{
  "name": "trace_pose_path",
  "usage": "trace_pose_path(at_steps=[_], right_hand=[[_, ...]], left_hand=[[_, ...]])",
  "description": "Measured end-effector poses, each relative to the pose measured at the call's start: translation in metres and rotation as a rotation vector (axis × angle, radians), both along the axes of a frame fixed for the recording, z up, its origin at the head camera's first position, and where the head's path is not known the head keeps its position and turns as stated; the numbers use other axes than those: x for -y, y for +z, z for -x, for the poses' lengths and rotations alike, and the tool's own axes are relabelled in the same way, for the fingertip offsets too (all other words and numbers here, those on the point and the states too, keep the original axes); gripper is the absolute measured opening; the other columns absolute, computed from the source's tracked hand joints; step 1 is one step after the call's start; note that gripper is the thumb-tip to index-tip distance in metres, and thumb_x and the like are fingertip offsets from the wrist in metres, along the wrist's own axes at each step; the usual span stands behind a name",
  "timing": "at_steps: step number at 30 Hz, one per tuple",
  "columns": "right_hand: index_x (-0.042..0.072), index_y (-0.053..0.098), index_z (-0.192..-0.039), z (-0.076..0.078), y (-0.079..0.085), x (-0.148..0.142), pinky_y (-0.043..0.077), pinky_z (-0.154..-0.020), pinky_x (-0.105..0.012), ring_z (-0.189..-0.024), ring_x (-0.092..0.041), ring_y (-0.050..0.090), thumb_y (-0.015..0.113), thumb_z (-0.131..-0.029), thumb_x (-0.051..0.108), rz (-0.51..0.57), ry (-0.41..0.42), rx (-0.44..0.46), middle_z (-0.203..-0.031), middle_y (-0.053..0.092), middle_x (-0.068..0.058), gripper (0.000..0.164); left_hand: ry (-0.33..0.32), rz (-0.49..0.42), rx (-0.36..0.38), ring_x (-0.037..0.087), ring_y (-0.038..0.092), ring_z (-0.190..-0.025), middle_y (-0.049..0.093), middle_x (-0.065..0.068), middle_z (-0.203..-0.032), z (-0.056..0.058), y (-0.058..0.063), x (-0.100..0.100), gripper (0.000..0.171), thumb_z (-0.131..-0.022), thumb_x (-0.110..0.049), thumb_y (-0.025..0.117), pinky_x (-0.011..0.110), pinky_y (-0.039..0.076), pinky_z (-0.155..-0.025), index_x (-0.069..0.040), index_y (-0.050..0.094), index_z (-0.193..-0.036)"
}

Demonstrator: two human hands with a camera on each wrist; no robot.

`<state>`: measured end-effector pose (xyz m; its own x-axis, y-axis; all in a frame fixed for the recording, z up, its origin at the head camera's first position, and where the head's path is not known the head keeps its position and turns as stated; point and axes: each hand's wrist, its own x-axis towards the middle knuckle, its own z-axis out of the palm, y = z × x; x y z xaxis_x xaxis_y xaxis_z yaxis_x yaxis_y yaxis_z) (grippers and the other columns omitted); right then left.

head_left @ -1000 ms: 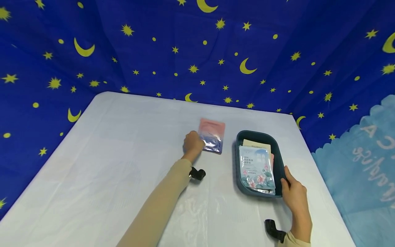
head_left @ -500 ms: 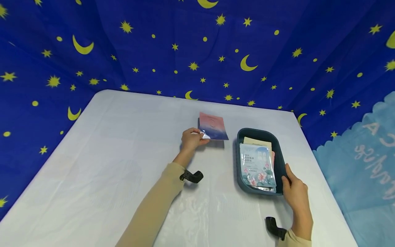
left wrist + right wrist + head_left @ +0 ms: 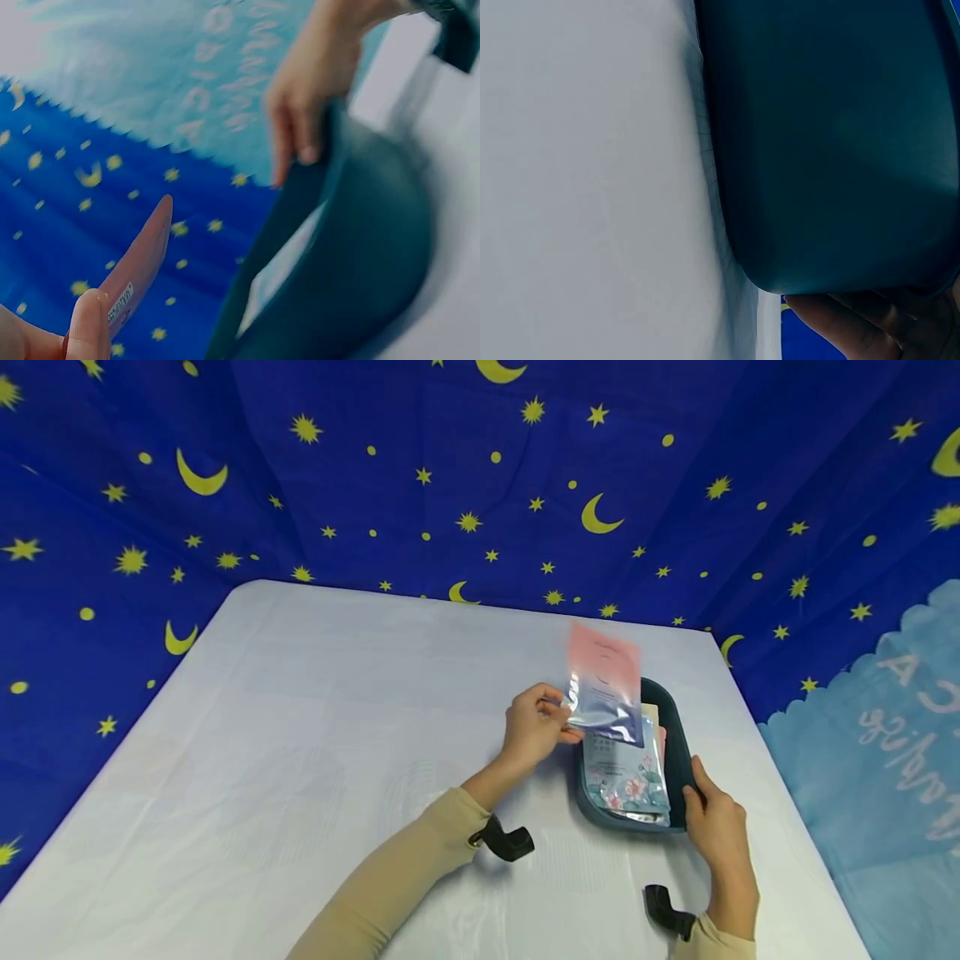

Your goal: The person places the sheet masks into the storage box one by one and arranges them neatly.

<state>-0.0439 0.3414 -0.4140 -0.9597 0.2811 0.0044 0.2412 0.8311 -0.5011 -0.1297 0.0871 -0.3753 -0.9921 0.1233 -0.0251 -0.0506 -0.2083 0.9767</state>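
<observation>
My left hand pinches the lower left edge of a pink-to-blue face mask packet. The packet is raised over the far left part of a dark teal plastic bin, covering some of it. In the left wrist view, the thumb lies against the packet, seen nearly edge-on. My right hand grips the bin's rim at its near right side; in the right wrist view its fingers show against the bin's wall. Inside the bin lies a pale blue packet with lotus flowers.
Under the pale blue packet, a cream packet and a pink edge peek out. The bin stands on a white-covered table. A dark blue star-and-moon cloth hangs behind, with a light blue cloth at the right.
My left hand has lifted the pink-and-blue packet off the table and carried it right, over the bin. My right hand has kept its hold on the bin's rim.
</observation>
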Motion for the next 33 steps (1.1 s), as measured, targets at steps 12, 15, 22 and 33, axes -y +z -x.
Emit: trace_pose_path(at_steps=[12, 15, 22, 33], right_hand=[[0.001, 0.036, -0.148, -0.001, -0.003, -0.002, 0.033, -0.106, -0.064, -0.126, -0.056, 0.042, 0.045, -0.101, 0.007, -0.024, 0.030, -0.046, -0.141, 0.041, -0.031, 0.048], [0.002, 0.036, -0.148, -0.001, -0.002, -0.002, 0.033, -0.105, -0.065, -0.126, -0.056, 0.042, 0.045, -0.101, 0.008, -0.022, 0.035, -0.054, -0.141, 0.041, -0.032, 0.048], [-0.001, 0.038, -0.146, -0.002, -0.001, -0.001, 0.037, -0.100, -0.067, -0.122, -0.058, 0.045, 0.045, -0.100, 0.006, -0.024, 0.053, -0.091, -0.138, 0.043, -0.033, 0.048], [0.002, 0.035, -0.148, 0.000, -0.002, 0.000, 0.035, -0.104, -0.065, -0.127, -0.056, 0.041, 0.043, -0.102, 0.009, -0.015, 0.012, -0.028, -0.141, 0.040, -0.032, 0.048]], left_hand=[[-0.130, 0.170, 0.004, 0.031, 0.073, -0.067, 0.057, 0.013, -0.083, -0.032, -0.020, -0.036, 0.010, -0.093, 0.007, 0.058, 0.024, 0.058, -0.057, 0.007, 0.056, -0.102], [-0.178, 0.215, 0.027, 0.030, 0.073, -0.068, 0.059, 0.013, -0.088, -0.036, -0.022, -0.037, 0.015, -0.092, 0.005, 0.060, 0.023, 0.058, -0.058, 0.008, 0.055, -0.106], [-0.260, 0.456, -0.103, 0.010, 0.066, -0.056, 0.071, 0.010, -0.084, -0.039, -0.016, -0.030, 0.037, -0.091, -0.016, 0.070, 0.017, 0.052, -0.055, 0.008, 0.063, -0.119], [-0.256, 0.669, -0.231, 0.003, 0.046, -0.062, 0.063, -0.004, -0.077, -0.045, -0.006, -0.009, 0.038, -0.091, -0.031, 0.069, 0.017, 0.037, -0.058, -0.005, 0.069, -0.119]])
